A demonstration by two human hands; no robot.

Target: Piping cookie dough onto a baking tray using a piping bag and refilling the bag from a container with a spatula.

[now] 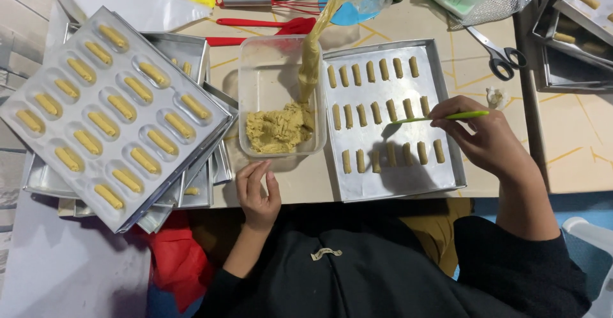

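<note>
My right hand [485, 136] holds a thin green stick [440, 117] over a flat metal baking tray [389, 187]. The stick's tip points at the middle row of the short dough sticks [377, 112] that lie in three rows on the tray. My left hand [257, 190] rests at the table's near edge, fingers curled and holding nothing, just below a clear plastic tub [271, 62]. A lump of yellow dough [278, 129] lies in the tub's near end. A piping bag [313, 56] full of dough leans into the tub from above.
At left a stack of moulded trays [38, 94] holds oval dough pieces. Scissors [501, 56], a red whisk [281, 2] and a red spatula [268, 24] lie at the back. More filled trays [575, 37] sit at the far right. A red cloth [175, 257] lies below the stack.
</note>
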